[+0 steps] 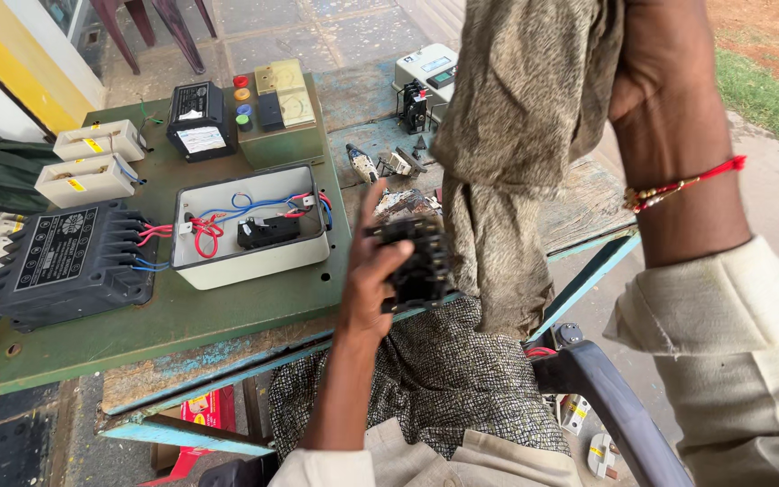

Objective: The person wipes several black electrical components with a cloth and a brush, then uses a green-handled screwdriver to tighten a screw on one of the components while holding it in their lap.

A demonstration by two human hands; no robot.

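Note:
My left hand (367,284) grips a black electrical component (415,260) with metal terminals, held up over the table's front edge. My right hand (655,68) is raised high at the top right, closed on a drab mottled cloth (511,144) that hangs down beside the black component. A red thread bracelet sits on that wrist. Both forearms wear cream sleeves.
A green panel board (227,311) on the worn blue table carries an open white box with red and blue wires (250,225), a black ribbed unit (65,261), two white fuse blocks (92,162) and a meter box (277,104). Small parts (389,162) lie behind. A dark chair arm (606,397) is at right.

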